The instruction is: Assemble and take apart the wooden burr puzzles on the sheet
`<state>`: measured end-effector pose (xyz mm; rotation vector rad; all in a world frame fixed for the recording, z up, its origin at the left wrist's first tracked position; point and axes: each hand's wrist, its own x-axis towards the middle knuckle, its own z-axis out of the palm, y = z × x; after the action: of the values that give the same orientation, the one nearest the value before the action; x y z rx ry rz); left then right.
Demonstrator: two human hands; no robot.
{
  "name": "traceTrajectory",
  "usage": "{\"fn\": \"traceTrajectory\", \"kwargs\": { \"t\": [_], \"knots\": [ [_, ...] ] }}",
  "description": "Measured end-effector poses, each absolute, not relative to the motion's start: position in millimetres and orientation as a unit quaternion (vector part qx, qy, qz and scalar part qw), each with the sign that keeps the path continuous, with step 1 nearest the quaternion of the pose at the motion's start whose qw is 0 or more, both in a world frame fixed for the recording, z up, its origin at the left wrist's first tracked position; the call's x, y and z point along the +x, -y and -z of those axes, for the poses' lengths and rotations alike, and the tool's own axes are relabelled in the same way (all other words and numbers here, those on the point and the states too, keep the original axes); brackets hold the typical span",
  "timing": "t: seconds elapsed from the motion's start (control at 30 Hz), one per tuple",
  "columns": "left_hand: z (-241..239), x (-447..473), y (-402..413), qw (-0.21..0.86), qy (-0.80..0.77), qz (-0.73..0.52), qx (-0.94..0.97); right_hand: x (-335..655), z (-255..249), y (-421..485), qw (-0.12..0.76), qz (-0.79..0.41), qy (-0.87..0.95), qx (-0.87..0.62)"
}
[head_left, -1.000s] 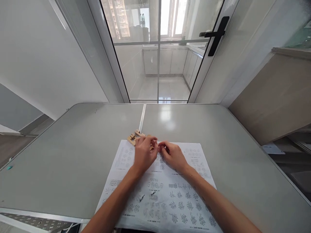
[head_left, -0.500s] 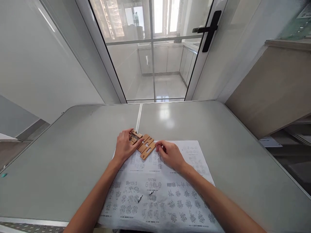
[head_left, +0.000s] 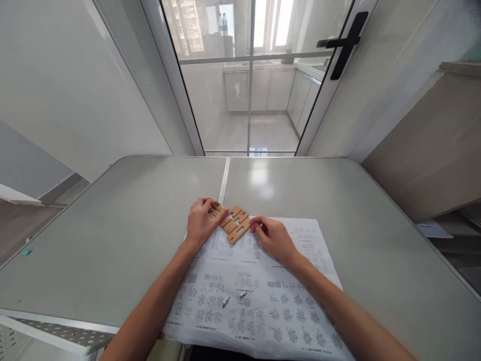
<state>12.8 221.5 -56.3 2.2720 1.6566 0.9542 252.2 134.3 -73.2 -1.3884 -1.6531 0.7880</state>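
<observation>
Several flat notched wooden pieces (head_left: 236, 223) lie side by side at the far edge of a white printed sheet (head_left: 259, 296) on the grey table (head_left: 112, 240). My left hand (head_left: 202, 223) rests at their left end, its curled fingers pinching a small wooden piece (head_left: 215, 209). My right hand (head_left: 273, 238) lies on the sheet just right of the pieces, fingers curled, fingertips close to the nearest piece; whether it holds anything is hidden.
A seam (head_left: 224, 179) splits the table down the middle. Behind the table stands a glass door (head_left: 248, 75) with a black handle (head_left: 343, 45). A wooden cabinet (head_left: 424, 145) is on the right. A small teal object (head_left: 26, 252) sits at the table's left edge.
My left hand has moved left off the pieces to their left end, uncovering the row of wooden pieces. My right hand has stayed beside them. The view has shifted slightly.
</observation>
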Motion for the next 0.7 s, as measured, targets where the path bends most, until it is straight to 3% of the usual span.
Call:
{"fn": "traceTrajectory", "kwargs": {
  "t": [0.33, 0.47, 0.7],
  "knots": [
    [50.6, 12.6, -220.8, 0.122, -0.55, -0.437, 0.701, 252.4, 70.9, -133.8, 0.413, -0.315, 0.654, -0.549],
    [43.9, 18.3, -208.4, 0.115, -0.466, -0.465, 0.744, 251.9, 68.9, -134.4, 0.418, -0.324, 0.65, -0.545],
    [40.7, 42.8, -176.5, 0.126, -0.26, -0.405, 0.868, 253.6, 66.1, -138.6, 0.476, -0.404, 0.569, -0.535]
  ]
}}
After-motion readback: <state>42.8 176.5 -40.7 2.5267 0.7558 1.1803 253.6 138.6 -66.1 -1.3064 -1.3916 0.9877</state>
